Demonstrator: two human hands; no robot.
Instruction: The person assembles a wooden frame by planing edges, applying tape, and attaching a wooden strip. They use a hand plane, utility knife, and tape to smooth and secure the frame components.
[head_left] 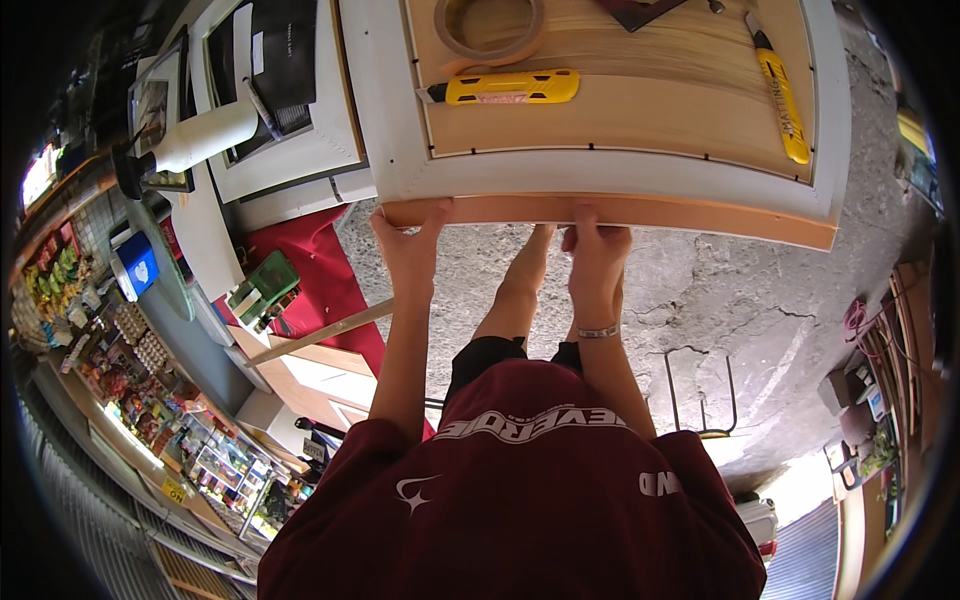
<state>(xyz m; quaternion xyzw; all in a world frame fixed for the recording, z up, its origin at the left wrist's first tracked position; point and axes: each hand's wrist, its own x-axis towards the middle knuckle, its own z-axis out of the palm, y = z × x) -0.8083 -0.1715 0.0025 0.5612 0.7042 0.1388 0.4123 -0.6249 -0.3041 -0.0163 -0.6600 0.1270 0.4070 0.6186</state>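
A white picture frame point(640, 187) with a wooden back panel point(560, 130) lies in front of me. Along its near side runs a flat orange-brown strip point(690, 214); whether it is tape or bare wood I cannot tell. My left hand point(408, 243) grips the strip's left end between thumb and fingers. Near the strip's middle, my right hand point(597, 245) is closed with the thumb up against it and the other fingers curled below. On the panel are a roll of brown tape point(452, 40), a yellow utility knife point(520, 87) and a second yellow cutter point(785, 105).
Left of the frame lies another white frame point(290, 170), with a white bottle point(205, 137) beside it. A green box point(265, 285) rests on red cloth point(330, 270). Cracked concrete floor point(770, 330) spreads below, with a black metal stand point(703, 400) at right.
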